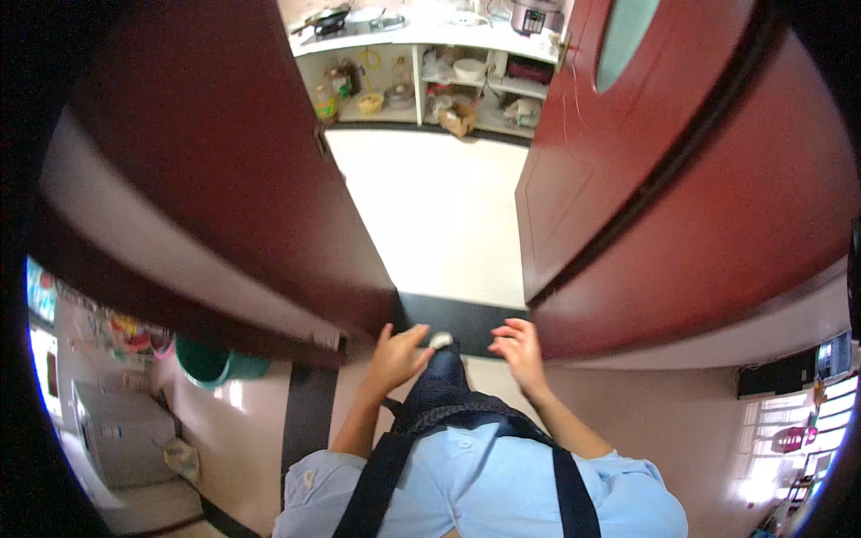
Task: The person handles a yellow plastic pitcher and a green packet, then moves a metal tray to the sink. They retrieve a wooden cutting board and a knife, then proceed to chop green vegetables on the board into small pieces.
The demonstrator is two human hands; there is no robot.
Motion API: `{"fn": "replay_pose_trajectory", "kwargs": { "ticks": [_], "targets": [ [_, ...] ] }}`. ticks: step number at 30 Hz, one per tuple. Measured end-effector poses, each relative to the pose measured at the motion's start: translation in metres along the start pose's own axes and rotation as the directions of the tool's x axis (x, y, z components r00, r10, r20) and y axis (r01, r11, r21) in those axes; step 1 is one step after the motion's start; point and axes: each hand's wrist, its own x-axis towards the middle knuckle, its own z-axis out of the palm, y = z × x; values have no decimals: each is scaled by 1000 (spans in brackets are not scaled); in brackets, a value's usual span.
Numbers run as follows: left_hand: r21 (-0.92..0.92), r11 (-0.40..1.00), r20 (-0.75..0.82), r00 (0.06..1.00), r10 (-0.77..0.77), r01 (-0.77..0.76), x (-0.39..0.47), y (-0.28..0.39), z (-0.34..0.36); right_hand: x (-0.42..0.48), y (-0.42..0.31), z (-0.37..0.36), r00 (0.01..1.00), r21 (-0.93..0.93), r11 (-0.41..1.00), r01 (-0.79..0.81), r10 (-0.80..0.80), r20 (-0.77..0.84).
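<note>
In the head view my left hand (pixel 398 355) is raised in front of my waist, fingers apart and holding nothing. My right hand (pixel 518 346) hangs just right of it, its fingers loosely bent and nothing in them. Between the hands the tip of one shoe (pixel 441 340) shows near a dark threshold strip (pixel 471 319). A dark red door frame or panel (pixel 269 175) stands to the left of the doorway. To the right is a red door (pixel 572 161) with an oval glass pane (pixel 622 44) and a metal handle (pixel 563 50). Neither hand touches them.
Beyond the doorway, a pale floor (pixel 437 208) runs to a white counter (pixel 430 33) with a wok (pixel 327 19) and an electric cooker (pixel 535 17). Shelves below hold bottles, a white bowl (pixel 469 68) and a cardboard box (pixel 457 119). Green tubs (pixel 222 363) stand at the left.
</note>
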Motion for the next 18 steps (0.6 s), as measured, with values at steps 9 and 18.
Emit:
{"fn": "replay_pose_trajectory", "kwargs": {
  "ticks": [9, 18],
  "targets": [
    [-55, 946, -308, 906, 290, -321, 289, -42, -128, 287, -72, 39, 991, -79, 997, -20, 10, -131],
    [-144, 987, -418, 900, -123, 68, 437, -188, -162, 572, -31, 137, 942, -204, 959, -198, 243, 230]
  ]
}}
